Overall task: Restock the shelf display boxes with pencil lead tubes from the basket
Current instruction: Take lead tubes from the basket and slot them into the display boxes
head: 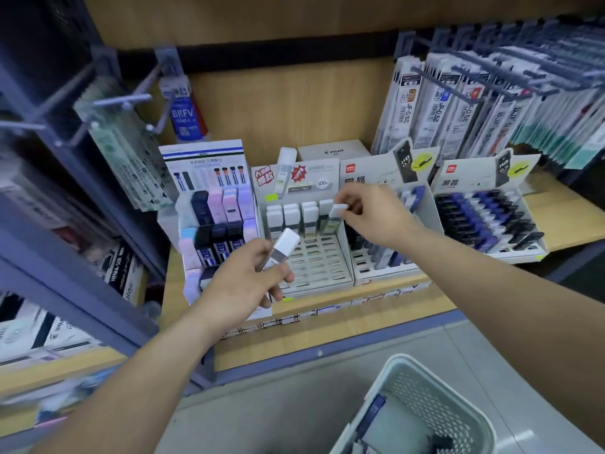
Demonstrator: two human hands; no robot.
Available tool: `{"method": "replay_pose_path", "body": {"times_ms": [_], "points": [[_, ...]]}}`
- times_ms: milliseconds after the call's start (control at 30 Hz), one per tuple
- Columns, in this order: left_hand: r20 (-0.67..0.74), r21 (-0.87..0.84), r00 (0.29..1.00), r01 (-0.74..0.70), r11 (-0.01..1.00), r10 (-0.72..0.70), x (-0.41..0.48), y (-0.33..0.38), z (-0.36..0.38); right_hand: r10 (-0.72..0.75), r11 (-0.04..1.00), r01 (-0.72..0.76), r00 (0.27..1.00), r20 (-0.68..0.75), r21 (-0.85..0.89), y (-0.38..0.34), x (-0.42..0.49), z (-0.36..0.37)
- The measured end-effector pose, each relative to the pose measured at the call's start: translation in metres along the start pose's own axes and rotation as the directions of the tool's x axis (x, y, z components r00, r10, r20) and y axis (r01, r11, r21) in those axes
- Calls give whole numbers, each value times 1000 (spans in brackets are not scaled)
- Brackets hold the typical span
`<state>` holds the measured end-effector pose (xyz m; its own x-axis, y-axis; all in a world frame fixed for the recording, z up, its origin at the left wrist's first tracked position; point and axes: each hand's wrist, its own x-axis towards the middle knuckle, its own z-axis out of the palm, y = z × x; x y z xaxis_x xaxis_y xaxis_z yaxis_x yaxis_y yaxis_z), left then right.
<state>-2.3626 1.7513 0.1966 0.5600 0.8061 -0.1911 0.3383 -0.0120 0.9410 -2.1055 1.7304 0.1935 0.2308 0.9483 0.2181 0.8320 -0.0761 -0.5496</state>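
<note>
Your left hand [244,286] is curled round a white-capped lead tube [284,249], held tilted just in front of the white display box [314,260]. Your right hand [373,214] pinches a second tube [334,216] by its cap between thumb and fingertips. It is at the right end of the box's back row, beside the tubes standing there. The basket [425,398] sits at lower right, well apart from the shelf [360,299], with dark tubes [373,411] inside.

A stationery shop: branded display boxes [314,186] stand on a wooden shelf [556,224], refill packs [442,116] hang from pegs [121,100] above it
</note>
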Motion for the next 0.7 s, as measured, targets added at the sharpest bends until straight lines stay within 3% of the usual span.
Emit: {"method": "replay_pose_path", "body": {"times_ms": [100,400,500,600,700], "points": [[10,-25,1000,2,1000,-2,1,-1,-1,-15,999,15,1000,13,-41,0,2,0],[15,-29,1000,5,1000,-4,0,0,-6,-153,966,116,977,-149,-230,-5,4,19],[14,-41,1000,6,999,-5,0,1,-7,-171,958,135,977,-128,-252,-1,5,20],[12,-46,1000,6,999,-6,0,4,-6,-138,971,114,985,-102,-211,-2,3,17],[15,-46,1000,-7,999,7,-1,6,-3,-107,994,104,985,-138,-30,-18,-6,10]]}}
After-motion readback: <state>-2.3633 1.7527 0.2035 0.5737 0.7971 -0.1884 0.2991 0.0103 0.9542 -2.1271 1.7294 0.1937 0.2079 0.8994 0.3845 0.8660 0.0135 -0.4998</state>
